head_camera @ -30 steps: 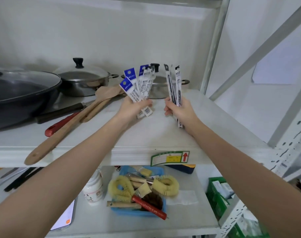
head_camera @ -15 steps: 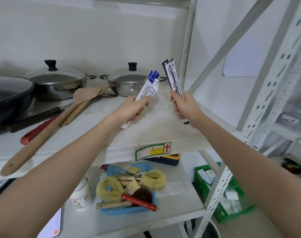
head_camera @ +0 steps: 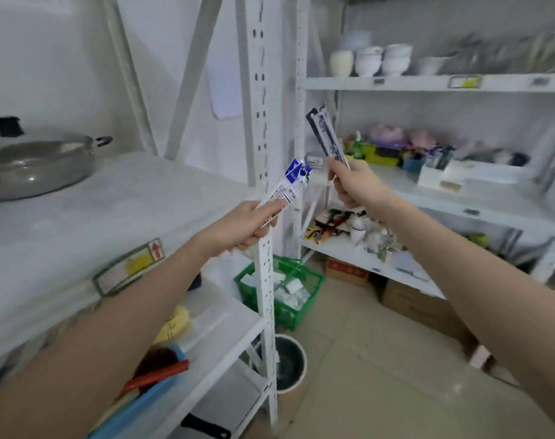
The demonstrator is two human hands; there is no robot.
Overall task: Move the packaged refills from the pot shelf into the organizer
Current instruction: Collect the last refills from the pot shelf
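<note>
Each hand pinches its refill packs upright, left hand (head_camera: 241,224) blue packs (head_camera: 290,185), right hand (head_camera: 352,185) black packs (head_camera: 326,134), nearer the white organizer (head_camera: 453,177) ahead-right.

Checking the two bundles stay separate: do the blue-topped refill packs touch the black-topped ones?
Apart. The head view shows shelving between the blue-topped refill packs and the black-topped refill packs.

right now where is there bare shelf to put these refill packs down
Bare room: the pot shelf, right of the lidded pot, out to the upright post. The far shelf has a bare strip in front of the white organizer. Crowded: the shelf below, full of clutter.
</note>
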